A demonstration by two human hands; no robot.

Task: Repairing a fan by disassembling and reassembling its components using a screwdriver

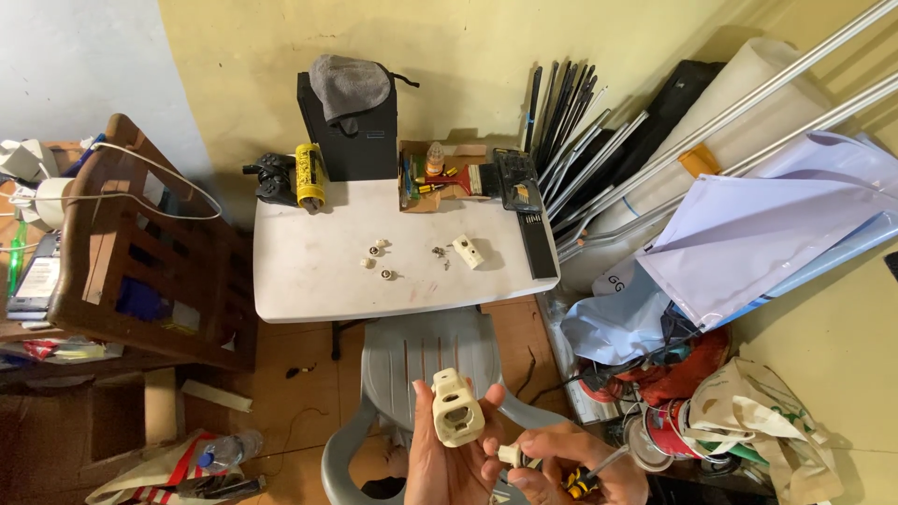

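My left hand [447, 463] holds a cream plastic plug housing [456, 408] upright at the bottom centre, over a grey plastic chair [421, 360]. My right hand [571, 463] sits just right of it, pinching a small cream part [511, 455] and gripping a screwdriver with a black and yellow handle [587, 475]. On the white table [309, 271] beyond lie several small cream and metal parts [379, 262], some screws [440, 252] and a cream block [469, 251].
A black box [355, 136] with a grey cloth on it, a yellow can [310, 175], a game controller [271, 178] and a tool box [440, 178] stand at the table's back. A wooden rack [131, 252] is left. Metal rods, banners and bags [739, 224] crowd the right.
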